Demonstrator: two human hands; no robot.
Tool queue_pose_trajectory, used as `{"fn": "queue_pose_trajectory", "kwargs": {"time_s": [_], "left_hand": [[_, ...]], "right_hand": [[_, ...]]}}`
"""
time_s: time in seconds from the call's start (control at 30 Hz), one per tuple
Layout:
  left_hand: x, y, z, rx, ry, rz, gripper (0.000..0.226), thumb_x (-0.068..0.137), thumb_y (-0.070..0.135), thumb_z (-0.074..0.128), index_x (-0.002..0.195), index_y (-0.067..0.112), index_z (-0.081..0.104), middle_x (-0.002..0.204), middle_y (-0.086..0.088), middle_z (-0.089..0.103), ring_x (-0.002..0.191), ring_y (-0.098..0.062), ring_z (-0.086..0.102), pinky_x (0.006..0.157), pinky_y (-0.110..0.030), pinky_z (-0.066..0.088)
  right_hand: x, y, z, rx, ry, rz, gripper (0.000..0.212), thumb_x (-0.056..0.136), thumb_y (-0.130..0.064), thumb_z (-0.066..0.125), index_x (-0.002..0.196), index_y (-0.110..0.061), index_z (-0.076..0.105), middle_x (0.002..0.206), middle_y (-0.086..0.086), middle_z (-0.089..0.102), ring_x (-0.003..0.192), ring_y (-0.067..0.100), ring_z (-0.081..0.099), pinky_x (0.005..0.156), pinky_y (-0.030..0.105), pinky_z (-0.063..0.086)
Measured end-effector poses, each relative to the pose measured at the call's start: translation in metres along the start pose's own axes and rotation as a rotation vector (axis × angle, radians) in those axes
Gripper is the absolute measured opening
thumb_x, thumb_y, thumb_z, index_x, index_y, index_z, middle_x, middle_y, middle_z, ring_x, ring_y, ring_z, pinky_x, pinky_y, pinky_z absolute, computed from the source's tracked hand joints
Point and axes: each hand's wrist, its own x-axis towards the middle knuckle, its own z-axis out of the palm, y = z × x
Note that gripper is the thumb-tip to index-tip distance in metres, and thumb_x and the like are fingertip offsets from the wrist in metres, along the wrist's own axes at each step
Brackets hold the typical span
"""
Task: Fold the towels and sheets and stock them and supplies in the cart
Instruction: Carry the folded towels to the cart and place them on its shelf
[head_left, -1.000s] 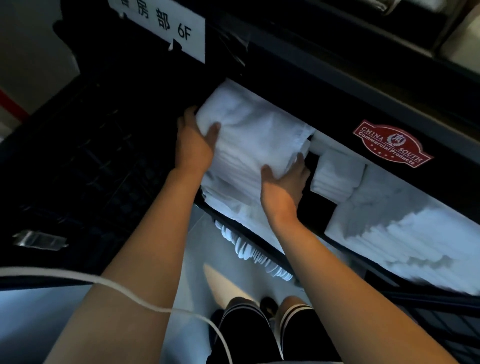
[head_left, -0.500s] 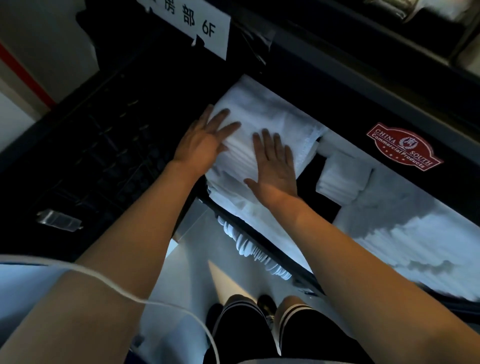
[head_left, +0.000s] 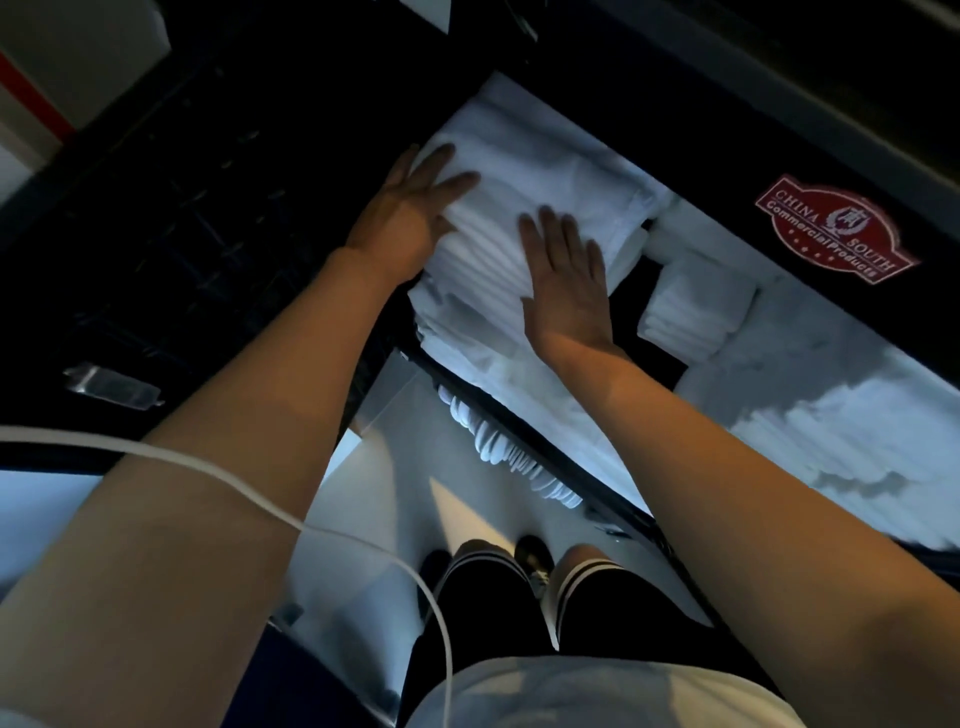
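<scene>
A stack of folded white towels (head_left: 535, 171) lies at the left end of a shelf in the dark housekeeping cart (head_left: 649, 114). My left hand (head_left: 410, 213) lies flat against the stack's left side, fingers straight. My right hand (head_left: 566, 275) presses flat on the front face of the stack, fingers spread. A smaller folded white pile (head_left: 696, 306) sits to the right, and a wide heap of white linen (head_left: 831, 415) fills the shelf's right part.
A red label (head_left: 836, 228) is stuck on the cart's upper rail. The black mesh bag (head_left: 171, 223) hangs on the cart's left end, with a small plastic packet (head_left: 111, 384) on it. White folded items (head_left: 509, 457) show on the shelf below. My legs stand on pale floor (head_left: 395, 493).
A second ago both hands gripped the towel stack's sides. They then flattened onto it, and the view has tilted down slightly. The stack sits deeper in the shelf.
</scene>
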Motion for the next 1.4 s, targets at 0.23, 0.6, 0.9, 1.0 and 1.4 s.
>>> {"fn": "queue_pose_trajectory", "kwargs": {"time_s": [0.23,0.6,0.9,1.0,1.4], "left_hand": [[-0.034,0.031,-0.017,0.006,0.018,-0.085,0.06,0.101,0.027,0.056,0.158,0.026,0.039,0.171,-0.006,0.019,0.157,-0.036,0.009,0.127,-0.047,0.017],[-0.16,0.08,-0.069,0.168,0.036,-0.482,0.057,0.103,0.038,0.049,0.157,0.021,0.041,0.169,-0.008,0.025,0.156,-0.035,0.015,0.12,-0.058,0.027],[-0.281,0.16,-0.13,0.207,0.217,-0.866,0.053,0.1,0.034,0.055,0.15,0.017,0.05,0.159,-0.011,0.041,0.149,-0.035,0.03,0.117,-0.055,0.033],[-0.319,0.185,-0.141,0.211,0.283,-0.974,0.051,0.102,0.032,0.055,0.15,0.016,0.05,0.158,-0.012,0.042,0.147,-0.035,0.032,0.117,-0.053,0.033],[-0.432,0.282,-0.197,0.31,0.516,-1.191,0.047,0.099,0.024,0.058,0.145,0.009,0.056,0.151,-0.018,0.05,0.141,-0.036,0.042,0.117,-0.047,0.033]], "right_hand": [[-0.015,-0.005,-0.022,0.08,-0.066,0.005,0.094,0.095,-0.027,0.065,0.165,-0.02,0.002,0.173,0.007,-0.004,0.159,0.028,-0.005,0.128,0.053,0.002],[-0.042,-0.075,-0.067,0.401,-0.104,-0.215,0.086,0.093,-0.041,0.061,0.163,-0.017,0.018,0.171,0.008,0.013,0.158,0.031,0.009,0.125,0.059,0.011],[-0.099,-0.142,-0.133,0.56,-0.171,-0.575,0.081,0.093,-0.038,0.063,0.162,-0.018,0.026,0.169,0.006,0.022,0.156,0.026,0.019,0.123,0.057,0.022],[-0.119,-0.159,-0.154,0.605,-0.209,-0.692,0.079,0.096,-0.038,0.061,0.163,-0.018,0.023,0.17,0.005,0.021,0.157,0.024,0.018,0.123,0.056,0.022],[-0.206,-0.21,-0.236,0.674,-0.267,-0.966,0.077,0.095,-0.037,0.062,0.161,-0.016,0.027,0.167,0.003,0.027,0.155,0.023,0.022,0.123,0.053,0.024]]}}
